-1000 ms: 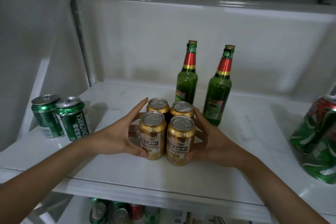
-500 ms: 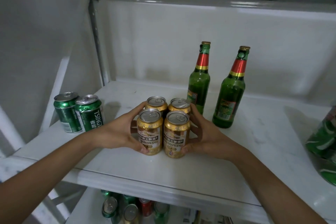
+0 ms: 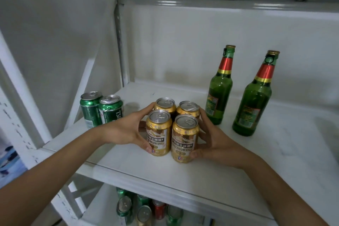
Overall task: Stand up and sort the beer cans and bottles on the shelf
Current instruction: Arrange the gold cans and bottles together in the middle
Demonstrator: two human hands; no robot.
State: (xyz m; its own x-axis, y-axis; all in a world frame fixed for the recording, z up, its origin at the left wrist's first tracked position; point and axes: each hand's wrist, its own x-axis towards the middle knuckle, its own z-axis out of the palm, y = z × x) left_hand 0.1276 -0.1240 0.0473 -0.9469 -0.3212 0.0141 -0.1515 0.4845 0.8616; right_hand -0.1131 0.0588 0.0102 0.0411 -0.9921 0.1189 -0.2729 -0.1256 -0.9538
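Several gold beer cans [image 3: 159, 134] stand upright in a tight square block on the white shelf [image 3: 183, 176]. My left hand [image 3: 126, 130] cups the block's left side, thumb on the front-left can and fingers behind. From the right, my right hand [image 3: 214, 143] wraps it the same way, thumb low on the front-right can. Two green cans [image 3: 101, 112] stand side by side at the shelf's left end. Two green glass bottles [image 3: 219, 97] [image 3: 252, 104] with red neck foil stand upright at the back right, apart from the block.
The shelf's back wall and left upright post [image 3: 119, 46] close in the space. Another shelf board lies close overhead. On the lower shelf, several green, gold and red cans [image 3: 146, 207] show below the front edge.
Both hands have slid the block of gold cans left, away from the bottles and closer to the green cans. My view has turned left; the green cans at the far right are out of frame.
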